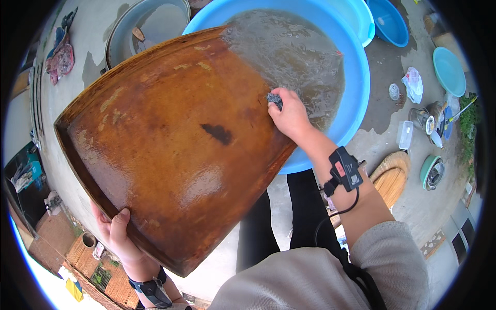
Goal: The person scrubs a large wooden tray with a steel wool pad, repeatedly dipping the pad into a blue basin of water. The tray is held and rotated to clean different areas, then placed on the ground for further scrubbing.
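Observation:
A large, wet brown wooden tray [166,128] with raised edges slants across the view, its far end dipping into murky water in a big blue plastic basin [358,97]. My left hand [118,232] grips its lower left rim, thumb on the inner side. In my right hand [288,114] is a grey scouring pad [274,100], pinched at the tray's right part, close to the waterline. A dark patch marks the tray's middle. The tray's underside and its submerged end are hidden.
A round metal tub [110,42] with water stands beyond the tray. Further basins, including a teal one [448,71], lie at the right, near a white plastic bag [413,85], a clear container [405,135], a metal pot [422,118] and a round wooden board [391,180]. The concrete is partly wet.

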`<state>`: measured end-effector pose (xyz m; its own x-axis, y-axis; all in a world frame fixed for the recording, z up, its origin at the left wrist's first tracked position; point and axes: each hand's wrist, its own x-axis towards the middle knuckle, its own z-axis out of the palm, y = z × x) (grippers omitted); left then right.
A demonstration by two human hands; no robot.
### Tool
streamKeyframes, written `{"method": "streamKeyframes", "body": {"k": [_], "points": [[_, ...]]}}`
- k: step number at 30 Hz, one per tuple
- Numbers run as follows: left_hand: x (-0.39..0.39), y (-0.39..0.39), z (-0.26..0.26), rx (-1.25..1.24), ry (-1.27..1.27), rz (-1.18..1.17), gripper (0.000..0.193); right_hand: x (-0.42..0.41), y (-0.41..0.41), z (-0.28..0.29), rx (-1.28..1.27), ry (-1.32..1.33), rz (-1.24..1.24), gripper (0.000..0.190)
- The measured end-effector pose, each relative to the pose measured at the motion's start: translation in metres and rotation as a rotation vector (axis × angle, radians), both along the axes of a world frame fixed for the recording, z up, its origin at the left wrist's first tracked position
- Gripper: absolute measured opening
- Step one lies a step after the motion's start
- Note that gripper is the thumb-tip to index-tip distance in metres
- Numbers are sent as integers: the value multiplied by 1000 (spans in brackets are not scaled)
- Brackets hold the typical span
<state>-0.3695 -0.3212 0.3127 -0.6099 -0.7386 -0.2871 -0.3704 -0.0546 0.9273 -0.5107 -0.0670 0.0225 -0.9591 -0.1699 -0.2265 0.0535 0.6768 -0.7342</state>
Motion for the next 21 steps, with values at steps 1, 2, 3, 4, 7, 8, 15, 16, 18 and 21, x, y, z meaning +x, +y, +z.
{"method": "streamKeyframes", "body": {"k": [1, 2, 3, 4, 7, 8, 15, 16, 18, 21], "points": [[1, 0, 0, -14, -36, 31, 69, 8, -7, 19, -87, -68, 17, 22], [1, 0, -1, -20, -41, 58, 70, 15, -15, 39, -170, -118, 26, 20], [1, 0, -1, -29, -46, 84, 70, 18, -23, 55, -246, -185, 30, 19], [1, 0, -1, -22, -41, 72, 70, 21, -30, 70, -311, -127, 174, 17], [1, 0, -2, -12, -61, 47, 71, 14, -38, 78, -241, 91, 279, 11], [2, 0, -2, -20, -68, 54, 71, 4, -36, 66, -150, 72, 167, 11], [1, 3, -2, -20, -87, 76, 71, 0, -35, 61, -220, 27, 317, 10], [1, 3, -1, -21, -94, 60, 71, -2, -34, 58, -104, 8, 211, 10], [0, 3, 0, -35, -89, 25, 71, -6, -39, 61, -7, -6, 75, 7], [-1, 3, -2, 26, -21, 19, 70, 8, -41, 81, -268, -84, 336, 9]]}}
